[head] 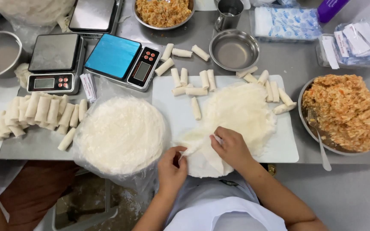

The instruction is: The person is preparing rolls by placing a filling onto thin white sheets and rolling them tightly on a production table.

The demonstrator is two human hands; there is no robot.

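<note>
Both my hands work at the near edge of a white cutting board [174, 109]. My left hand [171, 167] pinches the edge of a thin white wrapper sheet [200, 154]. My right hand [231, 147] grips the same sheet from the other side, peeling it off a stack of round wrappers [240, 111] lying on the board. Several rolled spring rolls [193, 81] lie along the board's far edge.
A bag with a stack of round wrappers [120, 134] lies to the left. A pile of rolls [39, 113] sits further left. A bowl of orange filling [347, 111] with a spoon [322, 147] stands right. Two scales [123, 60] and an empty steel bowl [234, 49] stand behind.
</note>
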